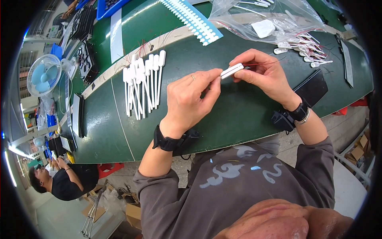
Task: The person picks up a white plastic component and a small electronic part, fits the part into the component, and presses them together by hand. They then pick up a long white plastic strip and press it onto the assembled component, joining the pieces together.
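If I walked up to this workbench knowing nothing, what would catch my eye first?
Most likely the two hands at the middle: the left hand and right hand together pinch a small white stick-like part with thin red wires trailing from it. Just to their left, a neat cluster of white paddle-shaped sticks lies on the green table. At the far left stands a small blue fan.
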A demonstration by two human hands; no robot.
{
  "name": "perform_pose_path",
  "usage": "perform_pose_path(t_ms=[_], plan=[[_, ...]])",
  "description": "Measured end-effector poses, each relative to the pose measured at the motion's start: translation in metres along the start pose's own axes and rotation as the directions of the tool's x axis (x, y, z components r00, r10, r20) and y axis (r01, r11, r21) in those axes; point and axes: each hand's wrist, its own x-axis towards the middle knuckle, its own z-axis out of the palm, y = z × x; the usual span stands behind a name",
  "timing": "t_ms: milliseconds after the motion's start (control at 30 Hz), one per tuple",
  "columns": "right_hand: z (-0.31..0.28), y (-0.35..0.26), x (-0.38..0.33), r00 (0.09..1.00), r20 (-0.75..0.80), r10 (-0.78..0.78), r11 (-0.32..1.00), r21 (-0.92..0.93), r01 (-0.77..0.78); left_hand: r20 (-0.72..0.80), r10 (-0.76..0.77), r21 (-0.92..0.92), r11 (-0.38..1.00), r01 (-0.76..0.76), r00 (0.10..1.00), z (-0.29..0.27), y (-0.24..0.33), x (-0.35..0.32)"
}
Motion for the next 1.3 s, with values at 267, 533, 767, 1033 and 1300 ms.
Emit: perform_pose_path(t_ms=[267, 533, 767, 1033, 1300], plan=[[0.004, 0.001, -0.003, 0.998, 0.05, -0.042, 0.999, -0.031, 0.044, 0.015, 0.089, 0.067, 0.994, -0.09, 0.996, 0.005, 0.0, -0.001], [0.006, 0.002, -0.006, 0.983, 0.097, -0.156, 0.982, -0.092, 0.165, 0.031, 0.065, 0.01, 0.998, -0.065, 0.997, 0.004, 0.009, -0.003], [0.005, 0.002, -0.006, 0.949, 0.159, -0.272, 0.94, -0.167, 0.298, 0.032, 0.044, -0.056, 0.998, -0.042, 0.999, 0.003, 0.014, -0.005], [0.001, 0.002, -0.005, 0.923, 0.216, -0.32, 0.902, -0.23, 0.366, 0.046, 0.097, -0.067, 0.993, -0.094, 0.994, 0.002, 0.013, -0.005], [0.002, -0.001, -0.004, 0.968, 0.129, -0.217, 0.958, -0.163, 0.236, -0.038, 0.001, -0.092, 0.996, -0.005, 0.999, 0.007, 0.011, -0.004]])
